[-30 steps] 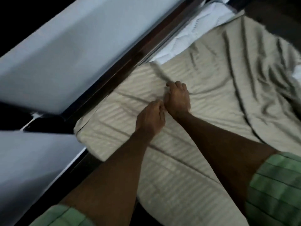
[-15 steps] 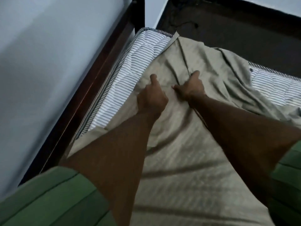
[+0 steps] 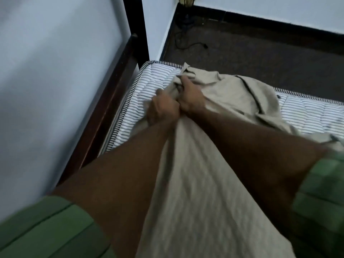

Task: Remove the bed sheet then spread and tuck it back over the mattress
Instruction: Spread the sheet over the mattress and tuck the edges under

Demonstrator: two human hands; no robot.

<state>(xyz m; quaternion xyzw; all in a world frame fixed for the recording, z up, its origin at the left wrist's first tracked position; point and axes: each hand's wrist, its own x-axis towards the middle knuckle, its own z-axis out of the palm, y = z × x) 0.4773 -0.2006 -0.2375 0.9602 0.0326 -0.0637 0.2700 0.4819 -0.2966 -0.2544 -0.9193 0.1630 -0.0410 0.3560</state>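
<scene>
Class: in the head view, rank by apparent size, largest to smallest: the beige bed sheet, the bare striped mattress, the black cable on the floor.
1. Bed sheet, though nearness enlarges it.
2. Striped mattress.
3. Black cable.

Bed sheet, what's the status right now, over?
Left hand and right hand both grip bunched bed sheet. Striped mattress corner bare. Nothing in the way.

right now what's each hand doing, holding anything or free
Left hand: closed, its grip bunches the beige bed sheet over the striped mattress.
Right hand: closed, its grip is on the same sheet, beside the left.
</scene>
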